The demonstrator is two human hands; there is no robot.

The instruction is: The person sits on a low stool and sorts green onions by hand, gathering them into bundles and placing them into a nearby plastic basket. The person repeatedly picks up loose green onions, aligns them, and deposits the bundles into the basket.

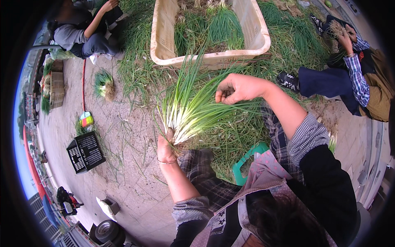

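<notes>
A fanned bunch of green onions (188, 115) is gripped near its white root ends by my left hand (166, 143), thumb across the stalks. The green leaves spread up and to the right. Over those leaves is my right hand (233, 89), its fingers curled at their edge; whether it pinches a leaf cannot be seen clearly. Beyond the bunch stands a large cream plastic crate (213, 58) with more green onions (225, 26) inside, their roots towards the far side. A tied-looking bundle of green onions (104, 85) lies on the pavement at the left.
Loose green leaves (135, 64) cover the ground around the crate. One person (89, 37) sits at upper left, another (355, 74) at right holding roots. A black plastic crate (86, 152), a broom (85, 119) and a green plastic stool (239, 173) are also about.
</notes>
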